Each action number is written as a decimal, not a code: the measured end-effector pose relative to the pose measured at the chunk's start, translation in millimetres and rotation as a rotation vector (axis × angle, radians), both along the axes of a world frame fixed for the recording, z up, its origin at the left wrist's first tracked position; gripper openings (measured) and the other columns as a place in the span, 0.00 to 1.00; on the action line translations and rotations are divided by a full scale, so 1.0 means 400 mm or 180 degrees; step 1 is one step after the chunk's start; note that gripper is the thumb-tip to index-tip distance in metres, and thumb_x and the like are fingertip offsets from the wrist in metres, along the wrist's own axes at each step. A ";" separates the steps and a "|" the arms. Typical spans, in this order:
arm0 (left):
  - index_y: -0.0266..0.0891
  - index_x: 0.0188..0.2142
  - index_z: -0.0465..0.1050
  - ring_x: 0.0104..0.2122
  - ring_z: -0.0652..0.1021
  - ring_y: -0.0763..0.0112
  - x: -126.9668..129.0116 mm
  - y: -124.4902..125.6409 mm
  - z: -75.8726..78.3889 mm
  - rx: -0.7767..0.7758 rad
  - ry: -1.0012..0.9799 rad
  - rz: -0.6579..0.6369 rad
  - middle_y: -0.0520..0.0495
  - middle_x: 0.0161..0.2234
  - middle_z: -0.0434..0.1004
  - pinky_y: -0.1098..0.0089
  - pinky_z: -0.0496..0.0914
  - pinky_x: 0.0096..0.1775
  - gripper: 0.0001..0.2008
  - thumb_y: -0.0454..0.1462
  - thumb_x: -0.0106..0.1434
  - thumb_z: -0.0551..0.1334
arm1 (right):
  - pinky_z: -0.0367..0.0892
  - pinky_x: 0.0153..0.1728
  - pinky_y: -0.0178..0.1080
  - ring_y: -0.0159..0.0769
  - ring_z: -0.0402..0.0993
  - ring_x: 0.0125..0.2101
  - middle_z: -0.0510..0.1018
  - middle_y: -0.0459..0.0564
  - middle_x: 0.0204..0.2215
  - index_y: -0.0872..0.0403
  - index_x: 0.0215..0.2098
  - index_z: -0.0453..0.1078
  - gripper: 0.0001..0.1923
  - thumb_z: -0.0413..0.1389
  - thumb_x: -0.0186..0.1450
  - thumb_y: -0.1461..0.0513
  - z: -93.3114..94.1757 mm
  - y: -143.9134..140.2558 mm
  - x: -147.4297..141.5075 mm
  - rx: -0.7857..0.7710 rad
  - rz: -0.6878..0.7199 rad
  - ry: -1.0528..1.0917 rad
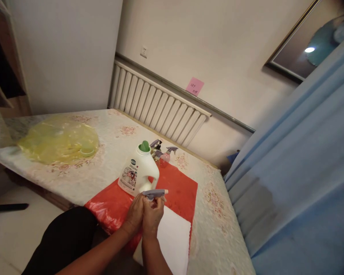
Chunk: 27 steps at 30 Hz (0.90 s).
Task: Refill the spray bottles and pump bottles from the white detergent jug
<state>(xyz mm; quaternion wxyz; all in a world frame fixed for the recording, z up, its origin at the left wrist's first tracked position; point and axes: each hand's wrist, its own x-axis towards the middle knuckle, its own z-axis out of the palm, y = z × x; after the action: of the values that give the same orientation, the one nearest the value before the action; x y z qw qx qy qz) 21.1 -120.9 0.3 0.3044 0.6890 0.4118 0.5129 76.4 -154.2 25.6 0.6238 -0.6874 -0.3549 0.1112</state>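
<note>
Presently, item one: a grey spray trigger head (154, 193), gripped between both hands at 6 o'clock in the view, left hand (135, 214) and right hand (152, 216) pressed together, fingers closed around it. Item two: white detergent jug (138, 172) with green cap, just beyond at 12 o'clock of the hands, standing on a red plastic sheet (183, 191). Item three: two small spray bottles (162, 152) behind the jug. Item four: white cloth (173, 236) under the wrists. Item five: yellow bag (59, 139) at 10 o'clock on the bed (218, 221).

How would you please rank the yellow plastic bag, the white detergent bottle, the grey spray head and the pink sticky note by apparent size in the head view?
1. yellow plastic bag
2. white detergent bottle
3. grey spray head and pink sticky note: look alike, and the note is farther away, so unranked.
</note>
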 end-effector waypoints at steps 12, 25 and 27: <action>0.42 0.31 0.68 0.33 0.76 0.61 -0.005 -0.007 -0.004 0.0096 0.0044 -0.0075 0.47 0.31 0.76 0.59 0.75 0.39 0.07 0.41 0.62 0.55 | 0.67 0.32 0.37 0.37 0.69 0.28 0.71 0.45 0.27 0.53 0.31 0.73 0.08 0.57 0.59 0.57 0.004 -0.027 0.009 0.0058 0.0300 -0.0211; 0.42 0.31 0.68 0.33 0.76 0.62 -0.004 -0.002 -0.012 0.0147 0.0091 -0.0108 0.47 0.32 0.75 0.59 0.74 0.39 0.09 0.43 0.63 0.55 | 0.65 0.32 0.37 0.37 0.67 0.28 0.73 0.45 0.27 0.54 0.29 0.70 0.09 0.59 0.58 0.56 -0.010 -0.017 0.005 0.0093 0.0192 -0.0206; 0.43 0.31 0.67 0.33 0.76 0.62 -0.006 -0.005 -0.010 0.0158 0.0104 -0.0151 0.48 0.31 0.75 0.60 0.74 0.39 0.08 0.42 0.63 0.55 | 0.65 0.33 0.37 0.37 0.67 0.29 0.72 0.45 0.27 0.53 0.27 0.70 0.11 0.57 0.60 0.54 -0.013 -0.025 0.011 0.0127 0.0280 -0.0293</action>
<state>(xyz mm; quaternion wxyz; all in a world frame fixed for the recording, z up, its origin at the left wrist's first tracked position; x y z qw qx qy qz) 18.9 -122.7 -3.6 0.2925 0.7142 0.3874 0.5042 80.9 -164.4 20.5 0.6149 -0.6630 -0.4152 0.0997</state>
